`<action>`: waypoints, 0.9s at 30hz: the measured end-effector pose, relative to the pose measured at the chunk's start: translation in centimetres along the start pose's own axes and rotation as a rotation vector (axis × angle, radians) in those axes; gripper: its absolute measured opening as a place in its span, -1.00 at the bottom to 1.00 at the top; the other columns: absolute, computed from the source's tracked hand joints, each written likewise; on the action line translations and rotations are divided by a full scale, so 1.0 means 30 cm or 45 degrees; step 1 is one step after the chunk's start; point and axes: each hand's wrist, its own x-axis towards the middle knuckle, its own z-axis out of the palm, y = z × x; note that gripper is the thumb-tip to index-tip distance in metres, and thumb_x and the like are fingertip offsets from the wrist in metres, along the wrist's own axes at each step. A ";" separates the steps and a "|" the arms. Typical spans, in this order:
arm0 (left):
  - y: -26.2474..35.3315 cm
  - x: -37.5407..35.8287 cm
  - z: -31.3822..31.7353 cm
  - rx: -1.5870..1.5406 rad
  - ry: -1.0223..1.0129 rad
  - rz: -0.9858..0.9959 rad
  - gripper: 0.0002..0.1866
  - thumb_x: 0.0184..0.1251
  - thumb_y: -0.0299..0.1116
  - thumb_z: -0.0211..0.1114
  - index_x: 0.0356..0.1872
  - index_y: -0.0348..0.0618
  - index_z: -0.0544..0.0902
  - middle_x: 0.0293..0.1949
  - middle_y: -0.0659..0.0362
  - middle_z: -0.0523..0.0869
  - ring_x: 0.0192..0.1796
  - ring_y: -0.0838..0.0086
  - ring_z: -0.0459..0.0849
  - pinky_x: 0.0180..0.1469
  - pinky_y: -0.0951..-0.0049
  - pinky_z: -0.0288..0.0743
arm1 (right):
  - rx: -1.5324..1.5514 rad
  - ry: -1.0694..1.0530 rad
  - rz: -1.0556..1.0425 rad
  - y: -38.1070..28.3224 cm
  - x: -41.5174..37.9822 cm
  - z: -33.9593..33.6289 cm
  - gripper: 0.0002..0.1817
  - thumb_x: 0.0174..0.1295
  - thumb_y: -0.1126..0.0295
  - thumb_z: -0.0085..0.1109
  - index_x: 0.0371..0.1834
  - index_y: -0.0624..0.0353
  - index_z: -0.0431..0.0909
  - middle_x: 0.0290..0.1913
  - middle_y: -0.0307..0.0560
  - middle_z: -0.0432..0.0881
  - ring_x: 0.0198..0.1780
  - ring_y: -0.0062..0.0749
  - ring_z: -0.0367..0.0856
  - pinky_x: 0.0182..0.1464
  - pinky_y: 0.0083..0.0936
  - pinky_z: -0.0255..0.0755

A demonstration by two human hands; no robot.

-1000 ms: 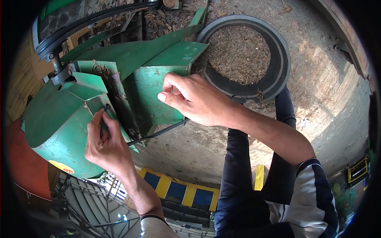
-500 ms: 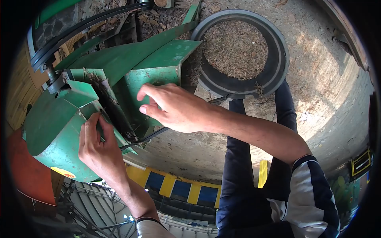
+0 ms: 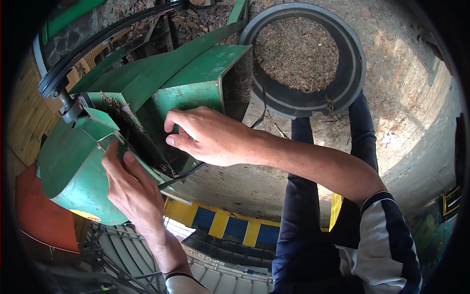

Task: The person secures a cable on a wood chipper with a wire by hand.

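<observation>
My left hand (image 3: 133, 188) is at the edge of the green metal machine housing (image 3: 85, 181). Its thumb and fingers are closed around a narrow black rubber strip (image 3: 181, 177), whose tip sticks up near the thumb. From that hand the strip runs right, passes behind my right wrist and curls up beside the tire. My right hand (image 3: 208, 134) hovers in front of the green chute (image 3: 191, 96), with thumb and fingers bent but apart, holding nothing visible. Between the housing and chute lies a dark slot (image 3: 142, 132) with plant debris along its edges.
A black tire ring (image 3: 350, 51) on the concrete floor (image 3: 396, 93) encircles dry chopped plant matter (image 3: 298, 54). A drive belt (image 3: 107, 29) and pulley (image 3: 51, 84) are at upper left. An orange panel (image 3: 44, 208) stands at lower left. My legs (image 3: 303, 210) are below the tire.
The view has shifted slightly. My left fingers have moved a little lower along the housing edge, and the strip tip now shows by the thumb. My right hand keeps nearly the same pose.
</observation>
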 end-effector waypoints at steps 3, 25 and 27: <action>0.015 0.000 -0.015 -0.063 -0.064 -0.163 -0.83 0.65 -0.48 0.06 0.12 -0.28 0.48 -0.18 -0.20 0.66 -0.26 -0.16 0.68 -0.21 0.05 0.53 | 0.027 -0.025 0.030 0.000 -0.001 -0.007 -0.74 0.56 0.31 0.18 0.03 0.34 0.54 -0.42 0.06 0.67 -0.37 -0.21 0.71 -0.28 -0.20 0.52; 0.001 0.042 -0.059 0.112 -0.097 -0.069 -0.83 0.65 -0.46 0.14 0.03 -0.22 0.69 -0.20 0.01 0.82 -0.14 0.13 0.82 -0.06 0.20 0.61 | 0.453 0.012 -0.005 0.018 0.106 0.046 -0.62 0.57 0.40 0.12 0.33 0.41 0.48 -0.01 0.07 0.74 -0.31 -0.46 0.73 -0.24 -0.47 0.65; 0.006 0.046 -0.052 0.076 -0.084 -0.089 -0.83 0.63 -0.42 0.15 0.01 -0.20 0.69 -0.20 0.00 0.80 -0.18 0.09 0.82 -0.12 0.14 0.61 | 0.462 0.026 -0.055 0.020 0.109 0.052 -0.65 0.57 0.41 0.12 0.29 0.41 0.50 -0.08 0.03 0.73 -0.32 -0.49 0.71 -0.26 -0.48 0.63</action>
